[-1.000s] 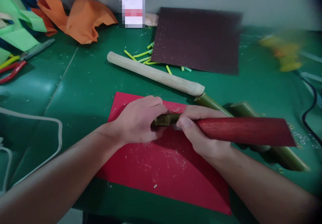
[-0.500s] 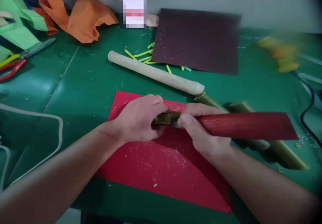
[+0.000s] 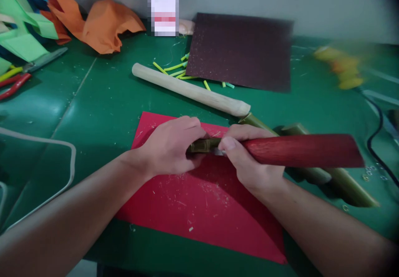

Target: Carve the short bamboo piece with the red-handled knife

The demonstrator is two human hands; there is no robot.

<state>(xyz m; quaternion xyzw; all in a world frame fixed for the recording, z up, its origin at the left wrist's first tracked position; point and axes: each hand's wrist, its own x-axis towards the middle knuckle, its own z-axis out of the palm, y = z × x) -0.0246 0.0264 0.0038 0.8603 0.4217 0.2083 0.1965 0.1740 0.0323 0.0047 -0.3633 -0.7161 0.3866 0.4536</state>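
My left hand [image 3: 171,146] is closed around a short olive-green bamboo piece [image 3: 203,145] held above a red paper sheet [image 3: 199,198]. My right hand [image 3: 249,160] grips a tool with a long red wooden handle [image 3: 305,150] that points right. Its thumb presses near the bamboo, where a small glint of metal shows. The blade itself is mostly hidden between my hands. Pale shavings lie scattered on the red sheet.
A pale wooden stick [image 3: 190,90] lies behind the red sheet, with green bamboo lengths [image 3: 343,183] to the right. A dark sandpaper sheet [image 3: 240,50], yellow-green cuttings [image 3: 174,69], orange paper [image 3: 102,21], green paper [image 3: 21,32], red-handled pliers [image 3: 14,86], a white cable [image 3: 62,152] and a black cable [image 3: 374,144] lie on the green table [image 3: 102,102].
The red handle has risen slightly at its right end. Both hands keep the same grip and have barely shifted.
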